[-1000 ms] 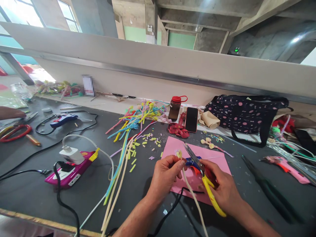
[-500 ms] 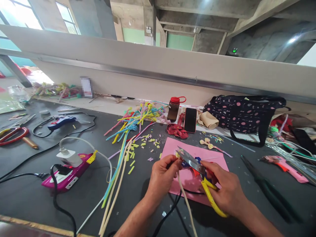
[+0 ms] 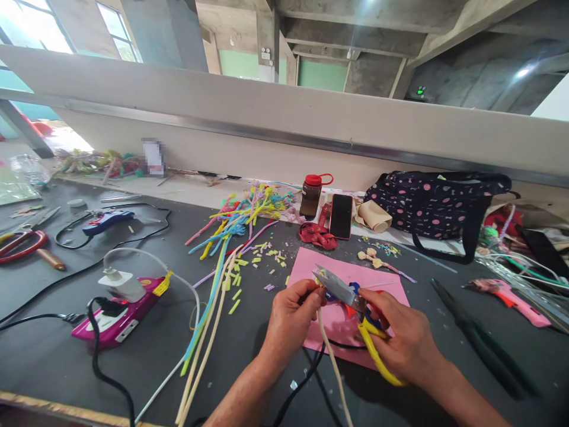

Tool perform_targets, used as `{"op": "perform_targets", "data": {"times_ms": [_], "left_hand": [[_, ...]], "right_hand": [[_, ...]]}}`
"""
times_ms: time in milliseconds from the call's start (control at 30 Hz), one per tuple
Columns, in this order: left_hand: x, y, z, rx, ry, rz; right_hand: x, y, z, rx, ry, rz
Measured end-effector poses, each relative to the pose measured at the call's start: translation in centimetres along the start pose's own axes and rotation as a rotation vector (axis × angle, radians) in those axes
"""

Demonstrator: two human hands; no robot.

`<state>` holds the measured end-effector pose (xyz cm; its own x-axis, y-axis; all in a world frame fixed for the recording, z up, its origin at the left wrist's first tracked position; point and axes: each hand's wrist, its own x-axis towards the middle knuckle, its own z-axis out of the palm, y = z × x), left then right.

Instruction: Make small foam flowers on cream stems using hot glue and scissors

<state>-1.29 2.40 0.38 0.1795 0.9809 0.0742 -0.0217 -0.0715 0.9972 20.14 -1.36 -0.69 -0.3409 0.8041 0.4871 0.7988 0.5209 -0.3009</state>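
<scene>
Near the middle of the pink sheet (image 3: 355,267), my left hand (image 3: 293,317) pinches the top of a cream fuzzy stem (image 3: 332,356), whose long tail hangs down toward me. At its fingertips shows a small pale-yellow piece, partly hidden by the blades. My right hand (image 3: 406,335) is closed around a pair of scissors (image 3: 341,289) with yellow handles, its blades pointing left across that piece. Behind the scissors lies a blue and orange tool, mostly covered. Just past the sheet sits a finished-looking stem with cream buds (image 3: 376,259).
Left of my hands lie yellow snippets (image 3: 235,306) and a bundle of coloured stems (image 3: 249,213). A magenta power strip (image 3: 120,320) with cables is farther left. To the right are dark-handled shears (image 3: 475,332) and a pink glue gun (image 3: 511,302). A bottle (image 3: 311,198), phone (image 3: 341,216) and bag (image 3: 440,207) stand behind.
The scissor blades look slightly closer together at the pale-yellow piece. Both hands keep their grips, and the whole view has shifted a little.
</scene>
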Motion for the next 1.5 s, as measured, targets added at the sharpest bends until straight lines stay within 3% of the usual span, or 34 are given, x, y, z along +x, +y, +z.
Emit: {"op": "perform_targets", "data": {"times_ms": [1500], "left_hand": [[-0.04, 0.09, -0.09, 0.003, 0.014, -0.008]], "right_hand": [[-0.25, 0.33, 0.53, -0.041, 0.042, -0.062]]}}
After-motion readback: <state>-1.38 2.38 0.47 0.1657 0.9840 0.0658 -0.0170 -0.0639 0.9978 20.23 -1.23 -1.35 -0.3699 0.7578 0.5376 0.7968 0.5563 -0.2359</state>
